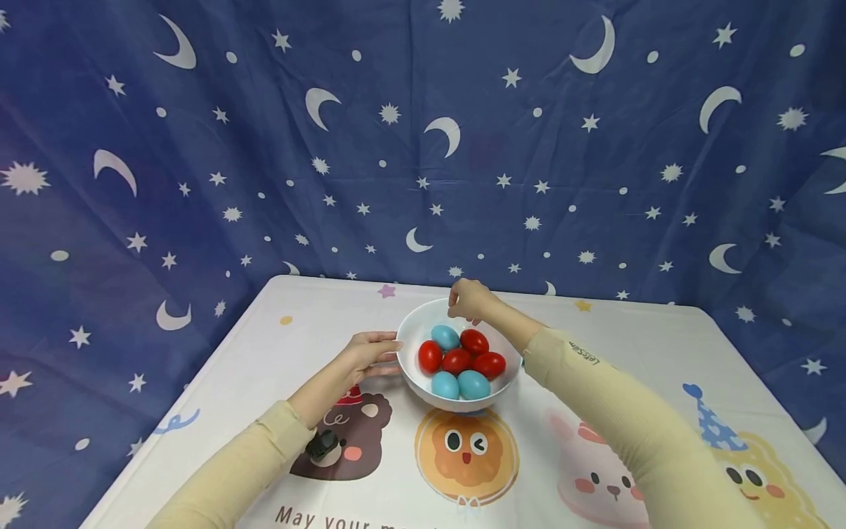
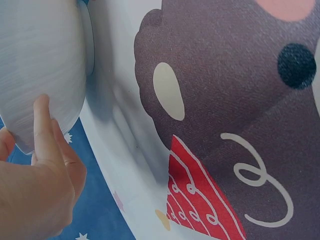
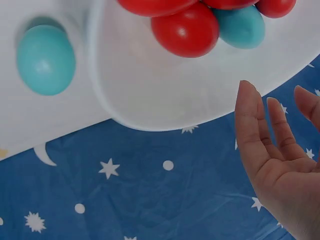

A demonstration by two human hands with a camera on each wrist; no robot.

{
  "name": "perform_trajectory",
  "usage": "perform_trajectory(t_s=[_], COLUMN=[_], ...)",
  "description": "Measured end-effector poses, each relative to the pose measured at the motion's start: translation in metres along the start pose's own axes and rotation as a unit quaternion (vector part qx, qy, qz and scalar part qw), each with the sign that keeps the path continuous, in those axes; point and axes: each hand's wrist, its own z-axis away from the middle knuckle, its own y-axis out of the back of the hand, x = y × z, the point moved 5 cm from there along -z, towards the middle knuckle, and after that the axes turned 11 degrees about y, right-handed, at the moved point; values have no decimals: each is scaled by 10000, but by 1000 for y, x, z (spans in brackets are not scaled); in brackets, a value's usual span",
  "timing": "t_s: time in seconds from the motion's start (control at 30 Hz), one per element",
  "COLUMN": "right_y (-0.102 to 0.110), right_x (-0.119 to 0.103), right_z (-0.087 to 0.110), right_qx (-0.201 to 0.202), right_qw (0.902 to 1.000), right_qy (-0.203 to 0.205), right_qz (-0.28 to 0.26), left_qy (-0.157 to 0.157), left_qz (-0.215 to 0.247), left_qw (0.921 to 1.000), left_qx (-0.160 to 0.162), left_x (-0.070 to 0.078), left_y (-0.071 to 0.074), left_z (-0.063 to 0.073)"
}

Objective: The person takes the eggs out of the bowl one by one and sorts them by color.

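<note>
A white bowl (image 1: pixel 413 376) stands on the printed tablecloth, holding several red eggs (image 1: pixel 457 361) and three light blue eggs (image 1: pixel 474 384). My left hand (image 1: pixel 362 354) grips the bowl's left side, thumb at the rim and fingers along the outer wall (image 2: pixel 42 65). Over the far rim, my right hand (image 1: pixel 473 300) hangs with loosely bent fingers and nothing between them. In the right wrist view its fingertips (image 3: pixel 245 92) overlap the bowl's edge. Another light blue egg (image 3: pixel 46 60) lies on the cloth outside the bowl, mostly hidden by the right sleeve in the head view.
The white tablecloth (image 1: pixel 330 316) carries cartoon prints, among them a bear and a rabbit. Behind the table hangs a dark blue curtain (image 1: pixel 370 88) with moons and stars. A small black object (image 1: pixel 322 445) shows beside the left sleeve.
</note>
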Motion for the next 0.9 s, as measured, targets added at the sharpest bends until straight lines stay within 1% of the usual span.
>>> perform_trajectory(t_s=[0.1, 0.3, 0.5, 0.7, 0.9], right_y=[-3, -9, -14, -26, -41], right_x=[-2, -3, -2, -1, -3], right_z=[-6, -17, -24, -31, -37], right_qx=[-45, -216, -376, -459, -647], right_qw=[9999, 9993, 9972, 9961, 9933], right_qy=[-68, -173, -446, -539, -648], right_qz=[83, 265, 461, 534, 711], left_qy=[-25, -6, -24, -54, -49], left_qz=[-3, -12, -36, -26, 42], left_qw=[10000, 10000, 10000, 9999, 9999], left_qx=[-57, -66, -84, -83, -96], left_x=[2, 1, 3, 5, 1], left_y=[-2, -3, -5, -3, -1], left_z=[0, -1, -1, 1, 2])
